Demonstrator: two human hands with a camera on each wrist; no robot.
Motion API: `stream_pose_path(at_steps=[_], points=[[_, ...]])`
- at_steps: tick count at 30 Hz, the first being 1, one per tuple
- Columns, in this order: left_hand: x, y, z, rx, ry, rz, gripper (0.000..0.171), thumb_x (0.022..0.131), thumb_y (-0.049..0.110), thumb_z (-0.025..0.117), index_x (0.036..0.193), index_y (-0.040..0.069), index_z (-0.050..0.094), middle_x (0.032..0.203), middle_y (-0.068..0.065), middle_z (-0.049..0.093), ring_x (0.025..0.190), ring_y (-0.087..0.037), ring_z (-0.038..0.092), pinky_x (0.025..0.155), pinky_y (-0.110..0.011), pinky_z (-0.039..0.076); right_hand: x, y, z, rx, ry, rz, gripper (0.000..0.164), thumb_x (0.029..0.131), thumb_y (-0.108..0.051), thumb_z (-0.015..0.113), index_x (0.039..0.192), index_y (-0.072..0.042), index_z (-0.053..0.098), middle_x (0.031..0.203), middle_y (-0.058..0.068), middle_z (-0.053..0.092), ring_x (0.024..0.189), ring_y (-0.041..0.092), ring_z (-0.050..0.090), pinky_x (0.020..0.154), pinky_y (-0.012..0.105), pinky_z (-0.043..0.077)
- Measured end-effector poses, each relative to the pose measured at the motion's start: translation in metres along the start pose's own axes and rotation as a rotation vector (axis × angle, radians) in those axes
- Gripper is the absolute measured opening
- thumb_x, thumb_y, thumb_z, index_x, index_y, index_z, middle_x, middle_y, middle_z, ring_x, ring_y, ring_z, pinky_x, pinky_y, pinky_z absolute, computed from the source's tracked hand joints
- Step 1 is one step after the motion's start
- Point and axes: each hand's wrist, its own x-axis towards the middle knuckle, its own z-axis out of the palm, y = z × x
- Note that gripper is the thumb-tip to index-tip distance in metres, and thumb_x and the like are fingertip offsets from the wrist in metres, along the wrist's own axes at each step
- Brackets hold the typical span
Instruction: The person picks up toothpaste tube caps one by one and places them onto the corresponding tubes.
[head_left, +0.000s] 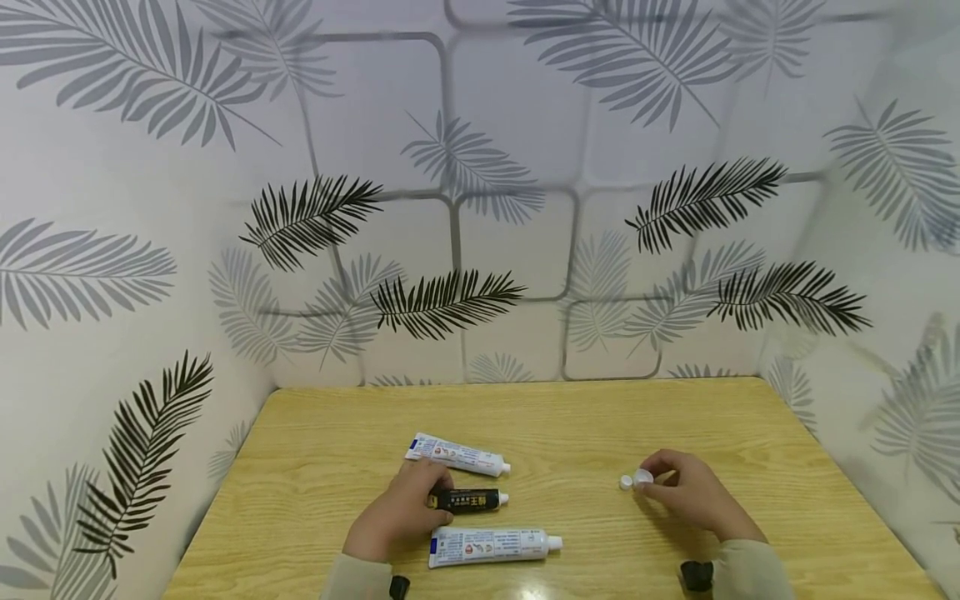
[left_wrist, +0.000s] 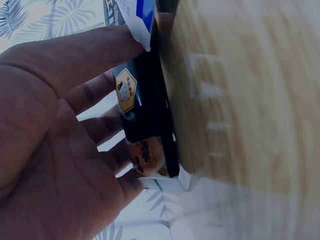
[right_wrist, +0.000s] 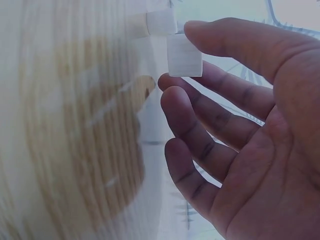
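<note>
In the head view, three toothpaste tubes lie on the table with their uncapped nozzles to the right. My left hand (head_left: 405,508) grips the tail end of the black toothpaste tube (head_left: 472,500), the middle one, with thumb and fingers on either side. A white tube (head_left: 457,456) lies beyond it, and a larger white tube (head_left: 495,546) lies nearer me, its blue-marked end (left_wrist: 146,17) close to my thumb in the left wrist view. On the right, my right hand (head_left: 686,487) pinches a white cap (right_wrist: 184,55) between thumb and fingers. A smaller white cap (head_left: 626,482) sits just left of it.
The wooden table (head_left: 570,425) runs back to a wall (head_left: 517,250) with a leaf pattern. Similar patterned walls flank it left and right. Light-coloured sleeves (head_left: 750,571) and dark wrist straps (head_left: 697,575) show at the bottom edge.
</note>
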Motion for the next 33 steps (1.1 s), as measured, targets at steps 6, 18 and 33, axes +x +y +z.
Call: stream_pose_path(at_steps=[6, 18, 33], points=[[0.0, 0.0, 0.0, -0.056, -0.054, 0.006, 0.029, 0.087, 0.009, 0.087, 0.103, 0.016, 0.063, 0.103, 0.002, 0.065, 0.091, -0.016, 0.056, 0.082, -0.041, 0.05, 0.0, -0.003, 0.0, -0.008, 0.026, 0.012, 0.033, 0.096, -0.025, 0.08, 0.119, -0.003, 0.071, 0.116, 0.012, 0.074, 0.092, 0.019, 0.071, 0.074, 0.031, 0.058], [0.002, -0.003, -0.002, -0.119, -0.106, 0.012, 0.027, 0.094, 0.011, 0.082, 0.113, 0.014, 0.063, 0.107, -0.003, 0.064, 0.093, -0.018, 0.056, 0.083, -0.042, 0.049, 0.002, -0.006, 0.0, -0.002, 0.031, -0.028, 0.029, 0.097, -0.023, 0.08, 0.119, -0.006, 0.072, 0.118, 0.01, 0.074, 0.088, 0.017, 0.068, 0.071, 0.03, 0.055], [0.001, 0.003, -0.005, -0.214, -0.102, 0.0, 0.026, 0.101, 0.024, 0.074, 0.124, 0.012, 0.068, 0.115, -0.008, 0.068, 0.099, -0.021, 0.061, 0.082, -0.041, 0.051, 0.001, -0.013, -0.001, 0.025, 0.025, -0.07, 0.034, 0.1, -0.03, 0.076, 0.124, -0.006, 0.071, 0.117, 0.01, 0.072, 0.086, 0.02, 0.067, 0.069, 0.029, 0.055]])
